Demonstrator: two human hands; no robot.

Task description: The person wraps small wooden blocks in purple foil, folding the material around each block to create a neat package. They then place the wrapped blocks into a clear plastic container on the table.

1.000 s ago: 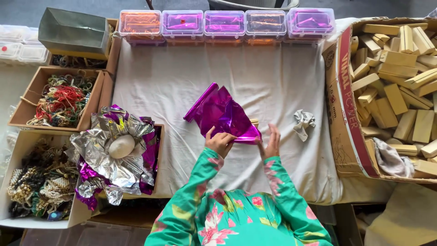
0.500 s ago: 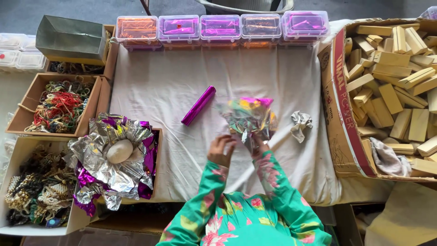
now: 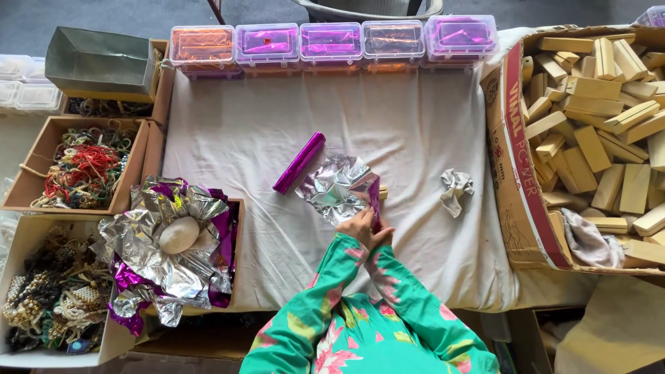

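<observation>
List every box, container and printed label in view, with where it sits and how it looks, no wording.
Cardboard carton: right edge, brown, red printed band, full of wooden blocks.
Five clear lidded tubs: far edge in a row, orange and purple contents.
Open cardboard trays: left side, holding beads and threads.
Grey metal bin: far left, rectangular.

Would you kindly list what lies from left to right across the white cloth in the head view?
Purple wrapped stick → silver foil sheet held in the hands → crumpled white rag → cardboard box of wooden blocks.

Wooden blocks fill a box; lidded containers line the cloth.
</observation>
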